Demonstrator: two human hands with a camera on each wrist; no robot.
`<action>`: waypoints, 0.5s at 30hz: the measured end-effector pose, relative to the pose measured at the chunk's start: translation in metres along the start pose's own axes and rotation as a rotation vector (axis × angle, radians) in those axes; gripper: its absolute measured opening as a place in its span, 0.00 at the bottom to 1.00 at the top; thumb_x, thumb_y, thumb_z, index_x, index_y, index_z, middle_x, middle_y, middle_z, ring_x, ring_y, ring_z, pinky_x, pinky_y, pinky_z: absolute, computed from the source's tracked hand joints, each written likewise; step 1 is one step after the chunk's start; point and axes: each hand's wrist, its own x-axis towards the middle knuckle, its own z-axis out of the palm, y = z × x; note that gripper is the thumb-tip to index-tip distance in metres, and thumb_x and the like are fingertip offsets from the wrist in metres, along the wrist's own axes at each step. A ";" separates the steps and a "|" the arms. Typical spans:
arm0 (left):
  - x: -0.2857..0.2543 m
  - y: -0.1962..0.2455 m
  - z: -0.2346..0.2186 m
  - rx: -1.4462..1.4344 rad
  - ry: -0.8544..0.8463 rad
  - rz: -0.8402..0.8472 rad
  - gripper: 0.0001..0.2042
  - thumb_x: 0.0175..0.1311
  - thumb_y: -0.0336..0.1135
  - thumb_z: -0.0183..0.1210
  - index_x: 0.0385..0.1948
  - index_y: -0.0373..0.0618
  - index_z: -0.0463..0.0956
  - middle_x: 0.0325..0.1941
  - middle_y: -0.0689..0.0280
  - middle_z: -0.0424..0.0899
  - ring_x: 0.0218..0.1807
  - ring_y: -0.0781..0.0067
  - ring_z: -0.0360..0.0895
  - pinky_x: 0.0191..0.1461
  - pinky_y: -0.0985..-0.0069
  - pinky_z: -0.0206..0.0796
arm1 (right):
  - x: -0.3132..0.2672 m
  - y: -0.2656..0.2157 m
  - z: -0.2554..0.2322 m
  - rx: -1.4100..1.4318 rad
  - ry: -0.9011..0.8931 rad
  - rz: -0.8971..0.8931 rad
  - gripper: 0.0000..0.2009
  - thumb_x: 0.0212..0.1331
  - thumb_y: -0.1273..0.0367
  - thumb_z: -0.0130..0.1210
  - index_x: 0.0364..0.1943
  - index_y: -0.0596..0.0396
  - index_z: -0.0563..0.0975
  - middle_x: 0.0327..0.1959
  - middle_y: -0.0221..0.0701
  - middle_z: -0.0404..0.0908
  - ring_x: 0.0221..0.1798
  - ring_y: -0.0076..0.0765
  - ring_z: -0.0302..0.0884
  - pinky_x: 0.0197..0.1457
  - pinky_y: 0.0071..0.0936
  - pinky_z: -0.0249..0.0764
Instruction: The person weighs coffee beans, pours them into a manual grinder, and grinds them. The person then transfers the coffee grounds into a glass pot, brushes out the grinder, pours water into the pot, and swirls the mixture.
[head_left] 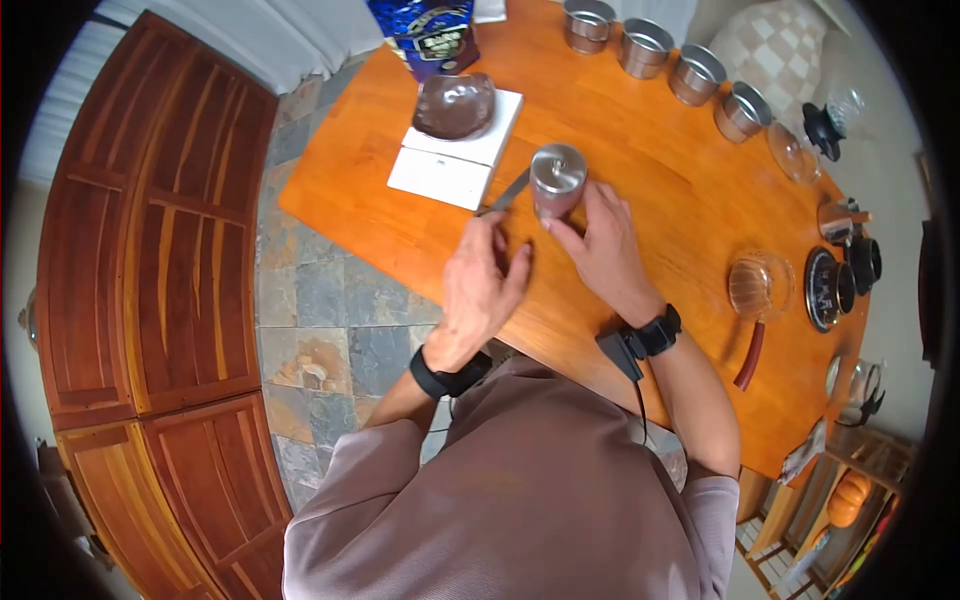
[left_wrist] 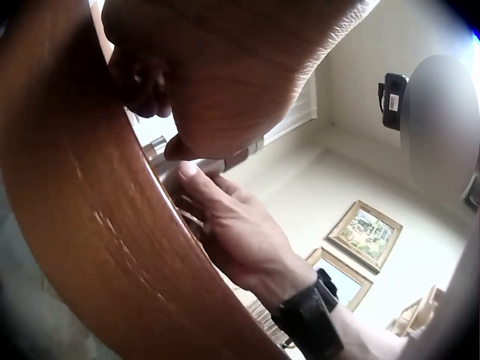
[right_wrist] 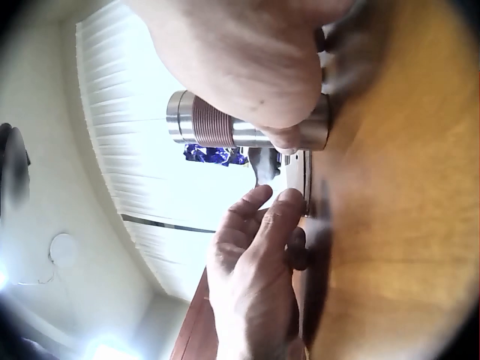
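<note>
A steel cylinder with a brownish ribbed band (head_left: 558, 180) (right_wrist: 214, 122) stands upright on the table. My right hand (head_left: 610, 250) (left_wrist: 244, 232) is at its lower part, the thumb on the near side and the fingers around the right side. A dark flat strip (head_left: 512, 190) runs from beside the cylinder towards my left hand (head_left: 480, 285) (right_wrist: 259, 277). The left fingers are loosely bent near the strip's end; whether they touch it is unclear. Behind the strip, a dark brown dish (head_left: 453, 106) rests on a white scale (head_left: 440, 172).
A blue bag (head_left: 435, 35) stands behind the scale. Several steel cups (head_left: 646, 48) line the back edge. On the right are a glass pot with a red handle (head_left: 760, 285), a round black tray (head_left: 822, 290) and glassware. The table's near edge (head_left: 390, 265) runs below my left hand.
</note>
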 end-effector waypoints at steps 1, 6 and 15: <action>-0.001 -0.002 0.002 0.010 -0.003 0.010 0.20 0.61 0.30 0.67 0.52 0.39 0.72 0.29 0.61 0.74 0.26 0.65 0.74 0.30 0.68 0.66 | 0.006 0.000 0.007 0.011 0.003 -0.014 0.23 0.60 0.62 0.66 0.53 0.63 0.74 0.50 0.46 0.78 0.54 0.55 0.73 0.59 0.45 0.65; -0.003 -0.005 0.002 0.028 0.005 0.050 0.20 0.60 0.30 0.66 0.53 0.39 0.71 0.28 0.59 0.75 0.28 0.56 0.76 0.33 0.63 0.68 | 0.016 0.010 0.025 0.027 0.087 -0.004 0.32 0.61 0.62 0.65 0.65 0.65 0.66 0.57 0.47 0.78 0.61 0.55 0.72 0.64 0.46 0.64; 0.039 0.077 -0.086 -0.352 0.114 0.383 0.27 0.54 0.22 0.70 0.58 0.36 0.72 0.34 0.70 0.74 0.34 0.81 0.72 0.40 0.79 0.67 | -0.039 0.005 -0.006 0.007 -0.001 0.078 0.40 0.58 0.64 0.67 0.69 0.71 0.57 0.68 0.57 0.66 0.71 0.62 0.62 0.75 0.48 0.60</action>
